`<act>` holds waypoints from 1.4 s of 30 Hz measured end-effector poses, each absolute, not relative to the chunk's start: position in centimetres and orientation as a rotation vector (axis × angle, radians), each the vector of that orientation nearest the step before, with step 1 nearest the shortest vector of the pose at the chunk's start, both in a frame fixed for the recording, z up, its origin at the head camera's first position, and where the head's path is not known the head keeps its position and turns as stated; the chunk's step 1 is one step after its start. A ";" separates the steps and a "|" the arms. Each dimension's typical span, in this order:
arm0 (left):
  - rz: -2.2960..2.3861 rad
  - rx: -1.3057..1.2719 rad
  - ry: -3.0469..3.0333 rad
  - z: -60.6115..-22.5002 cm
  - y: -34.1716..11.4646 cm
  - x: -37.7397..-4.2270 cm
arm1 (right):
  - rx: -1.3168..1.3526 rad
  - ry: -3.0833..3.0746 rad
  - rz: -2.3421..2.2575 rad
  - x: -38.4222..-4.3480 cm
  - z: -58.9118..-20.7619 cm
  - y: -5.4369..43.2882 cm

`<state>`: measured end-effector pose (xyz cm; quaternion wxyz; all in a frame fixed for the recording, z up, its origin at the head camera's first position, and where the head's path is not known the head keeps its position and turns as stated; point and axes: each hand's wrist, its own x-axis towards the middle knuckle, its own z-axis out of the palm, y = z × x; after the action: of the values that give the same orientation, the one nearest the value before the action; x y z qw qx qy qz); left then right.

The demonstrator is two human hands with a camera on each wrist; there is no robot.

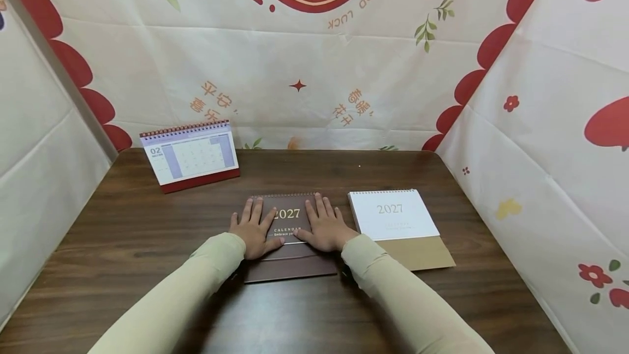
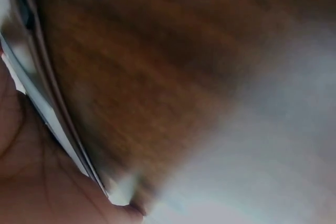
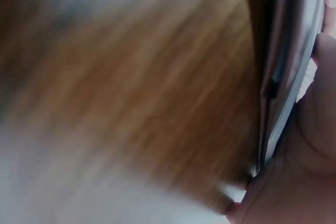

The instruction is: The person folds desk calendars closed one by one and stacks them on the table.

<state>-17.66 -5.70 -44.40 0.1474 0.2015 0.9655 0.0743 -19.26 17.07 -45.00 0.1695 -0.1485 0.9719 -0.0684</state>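
A dark brown 2027 desk calendar (image 1: 287,222) lies in the middle of the table, its spiral binding at the far edge. On its left part rests my left hand (image 1: 253,231), fingers spread and pointing away from me. My right hand (image 1: 326,228) presses on the right part in the same way, with fingers extended. Both thumbs point inward over the cover. In the left wrist view, the left palm (image 2: 37,171) touches the calendar's edge (image 2: 58,95). The right palm (image 3: 299,187) likewise meets the calendar's side (image 3: 270,90) in the right wrist view.
To the right is a white 2027 calendar (image 1: 400,217) with a tan base. A purple-and-white calendar (image 1: 196,158) with a red base stands at the back left, showing month 02. The wooden table (image 1: 147,245) is bordered by printed white cloth (image 1: 295,53) at the back and sides.
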 end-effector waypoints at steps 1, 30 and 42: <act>0.222 0.577 2.777 -44.3 -5.7 -17.7 | -0.426 2.747 -0.195 -19.4 -44.9 17.1; 1.068 0.127 2.635 -42.1 -9.1 -17.0 | -0.025 2.765 -0.773 -19.1 -41.4 18.7; 1.361 -0.024 2.507 -41.9 -9.0 -16.5 | 0.037 2.702 -1.089 -18.4 -41.1 19.0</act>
<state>-16.47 -8.97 -41.86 0.1439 -0.0083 0.8697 0.4721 -18.45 18.98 -41.13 0.1136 0.0125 0.9214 -0.3714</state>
